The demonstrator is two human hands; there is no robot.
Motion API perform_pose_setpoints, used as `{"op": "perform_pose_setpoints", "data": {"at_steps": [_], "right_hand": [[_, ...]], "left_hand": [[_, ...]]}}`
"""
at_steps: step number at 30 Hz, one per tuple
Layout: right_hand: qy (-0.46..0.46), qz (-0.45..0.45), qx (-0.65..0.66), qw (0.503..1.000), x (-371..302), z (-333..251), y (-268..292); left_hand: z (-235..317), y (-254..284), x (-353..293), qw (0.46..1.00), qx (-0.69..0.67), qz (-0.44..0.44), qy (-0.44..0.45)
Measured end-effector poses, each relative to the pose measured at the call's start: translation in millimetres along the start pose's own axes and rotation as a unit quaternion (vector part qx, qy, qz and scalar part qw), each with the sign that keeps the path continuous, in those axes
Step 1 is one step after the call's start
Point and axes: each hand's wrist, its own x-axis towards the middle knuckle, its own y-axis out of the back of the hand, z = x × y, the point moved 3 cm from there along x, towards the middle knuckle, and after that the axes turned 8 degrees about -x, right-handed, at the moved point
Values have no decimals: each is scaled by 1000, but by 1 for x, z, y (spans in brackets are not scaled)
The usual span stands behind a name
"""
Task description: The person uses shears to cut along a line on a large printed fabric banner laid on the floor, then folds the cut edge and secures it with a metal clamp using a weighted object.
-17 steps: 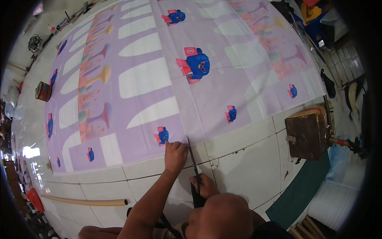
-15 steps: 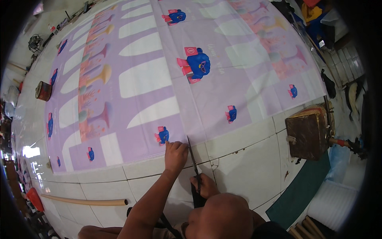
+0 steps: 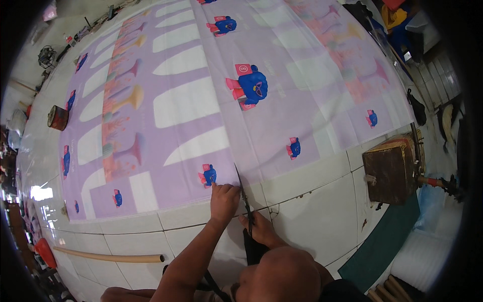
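Note:
A large lilac printed sheet [image 3: 193, 194] with blue and pink cartoon figures lies spread over the floor. My left hand [image 3: 224, 204] is closed on its near edge, fingers bent, just below one of the small figures. Beside it on the right, my right hand [image 3: 259, 229] is wrapped round the handles of long dark scissors [image 3: 246, 199]. The blades point away from me, and their tips lie at the sheet, along a seam-like line between its purple part and its paler part. My right fingers are partly hidden by the handles.
White tiles [image 3: 312, 211] surround the sheet. A rusty tin [image 3: 58, 118] sits on its left edge, and a worn brown box [image 3: 387, 173] stands by its right corner. A cardboard tube [image 3: 110, 256] lies at near left; a dark green strip [image 3: 380, 241] and a white foam roll [image 3: 422, 256] are at right.
My right hand and the scissors have moved slightly forward along the sheet. My left hand keeps its grip on the edge. The whole view has shifted a little.

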Motion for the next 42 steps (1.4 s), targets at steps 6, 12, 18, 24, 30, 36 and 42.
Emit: {"op": "perform_pose_setpoints", "data": {"at_steps": [6,12,18,24,30,36,42], "right_hand": [[13,13,-19,1000,4,-3,0],[18,3,-2,1000,8,-3,1],[3,28,-65,997,27,-17,5],[20,14,-33,999,28,-22,9],[37,-24,68,997,36,-9,12],[-33,-126,124,984,27,-45,48],[-3,-68,81,994,35,-16,24]], "left_hand": [[0,1,0,1000,5,2,-3],[1,3,0,1000,10,-9,2],[0,4,-2,1000,-8,-25,4],[-4,4,-5,998,-13,-59,5],[3,13,-6,986,42,-162,-21],[11,14,-11,974,113,-194,-33],[16,4,-12,972,128,-195,-10]]}}
